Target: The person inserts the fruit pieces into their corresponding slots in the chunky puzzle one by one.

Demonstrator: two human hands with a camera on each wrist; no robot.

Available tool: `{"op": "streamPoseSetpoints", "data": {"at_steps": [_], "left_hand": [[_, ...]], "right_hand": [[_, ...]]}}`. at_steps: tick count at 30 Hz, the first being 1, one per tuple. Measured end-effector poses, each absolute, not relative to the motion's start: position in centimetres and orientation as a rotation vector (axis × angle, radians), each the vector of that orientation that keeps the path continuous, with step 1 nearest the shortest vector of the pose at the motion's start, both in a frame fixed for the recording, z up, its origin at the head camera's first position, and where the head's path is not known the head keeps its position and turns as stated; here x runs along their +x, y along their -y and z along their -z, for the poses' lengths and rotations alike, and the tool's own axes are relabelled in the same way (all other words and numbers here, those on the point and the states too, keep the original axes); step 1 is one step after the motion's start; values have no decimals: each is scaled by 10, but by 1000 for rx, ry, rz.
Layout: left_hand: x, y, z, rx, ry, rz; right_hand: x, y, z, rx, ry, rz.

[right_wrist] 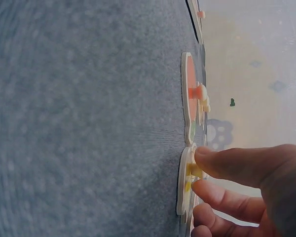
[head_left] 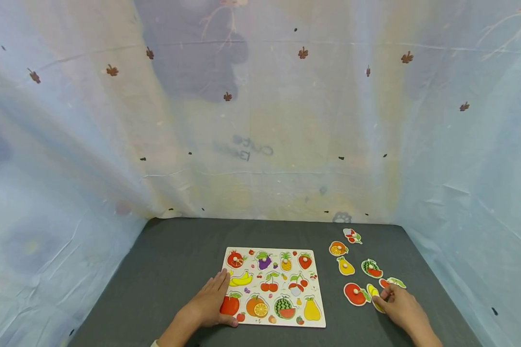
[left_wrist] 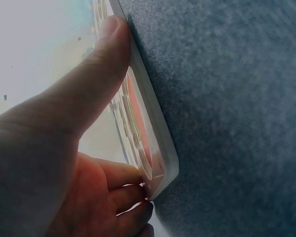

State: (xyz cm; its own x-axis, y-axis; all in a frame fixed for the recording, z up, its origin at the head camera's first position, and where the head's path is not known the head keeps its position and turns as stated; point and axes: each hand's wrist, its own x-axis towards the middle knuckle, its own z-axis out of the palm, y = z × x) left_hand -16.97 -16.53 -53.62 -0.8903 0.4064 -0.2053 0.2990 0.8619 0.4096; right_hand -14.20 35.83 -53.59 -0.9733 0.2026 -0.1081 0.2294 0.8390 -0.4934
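Note:
A white wooden fruit puzzle board lies flat on the dark table. Along its left side rests my left hand, fingers extended, with the thumb on the near edge as seen in the left wrist view. My right hand pinches the yellow knob of a banana puzzle piece between thumb and forefinger. That piece lies on the table, partly hidden by the fingers. Beside it is a red apple piece. A red-and-green piece is partly covered by the right hand.
Further back are a watermelon piece, a pear piece, an orange piece and a cherry piece. Knobs show on the board's top row, including the strawberry piece. Patterned curtains surround the dark table.

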Motion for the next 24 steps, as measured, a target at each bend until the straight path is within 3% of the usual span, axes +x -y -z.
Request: {"op": "streamPoseSetpoints", "data": {"at_steps": [24], "left_hand": [[-170,166,537,526,-2742,-551]], "right_hand": [[-148,-356,539,367,-3001,786]]}}
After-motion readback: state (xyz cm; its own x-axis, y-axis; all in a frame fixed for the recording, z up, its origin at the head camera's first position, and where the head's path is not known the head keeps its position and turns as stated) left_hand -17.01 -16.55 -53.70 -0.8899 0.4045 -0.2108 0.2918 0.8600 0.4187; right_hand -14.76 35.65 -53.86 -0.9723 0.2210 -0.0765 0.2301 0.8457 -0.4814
